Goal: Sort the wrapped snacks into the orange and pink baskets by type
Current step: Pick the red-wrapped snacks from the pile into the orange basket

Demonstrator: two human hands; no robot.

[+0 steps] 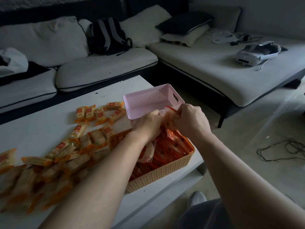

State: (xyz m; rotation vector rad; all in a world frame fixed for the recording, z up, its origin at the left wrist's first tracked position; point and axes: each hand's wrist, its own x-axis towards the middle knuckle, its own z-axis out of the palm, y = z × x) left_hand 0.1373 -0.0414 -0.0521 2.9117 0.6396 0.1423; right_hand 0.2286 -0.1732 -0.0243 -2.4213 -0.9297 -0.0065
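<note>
The left hand and right hand both clutch red snack packets above the orange basket, just beside the pink basket. The packets look light, crinkly and probably slippery, so pinching the sealed ends should hold best.

Pkts crowd table's left; pink basket's top free.

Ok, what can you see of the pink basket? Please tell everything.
The pink basket is a rectangular, plastic-looking box with lattice-perforated walls and a slot handle in its right end wall. It stands upright on the white table, beyond the orange basket. What shows of its inside is empty. The left grip and right grip, holding red wrapped snacks, hide its near edge; contact is unclear.
</note>
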